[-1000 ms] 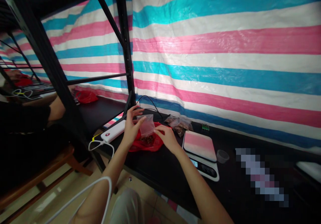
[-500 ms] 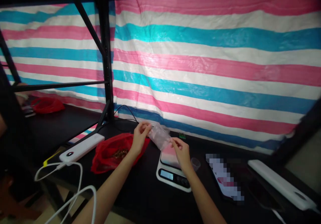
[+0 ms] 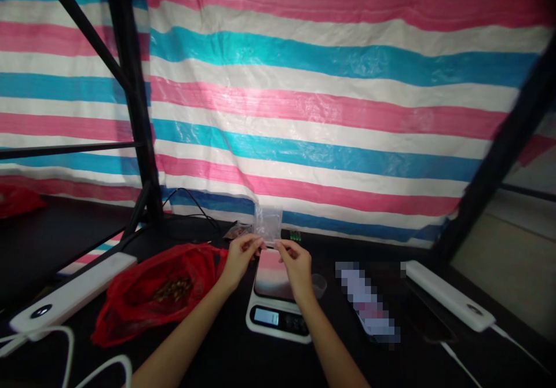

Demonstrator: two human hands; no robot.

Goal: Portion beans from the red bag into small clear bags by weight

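Observation:
A small clear plastic bag [image 3: 268, 223] is held upright above the far edge of the scale, its near edge pinched between both hands. My left hand [image 3: 241, 259] grips the bag's left side with thumb and finger closed. At the right side, my right hand [image 3: 297, 262] pinches it the same way. Below them lies a white digital scale [image 3: 278, 324] with a shiny plate and a lit display. Left of my forearm, a red plastic bag [image 3: 125, 295] lies spread with small brown pieces [image 3: 174, 289] inside.
Right of the scale are a small clear cup [image 3: 319, 285], a phone with a blurred screen [image 3: 367, 304] and a white power bank [image 3: 449, 295]. Small green items [image 3: 295, 236] and another clear bag [image 3: 238, 230] lie behind. A white lamp-like bar [image 3: 78, 295] with a cable sits left.
My view has turned right, so things sit further left. My hands have come closer together, and the clear bag now stands upright rather than slanting between them.

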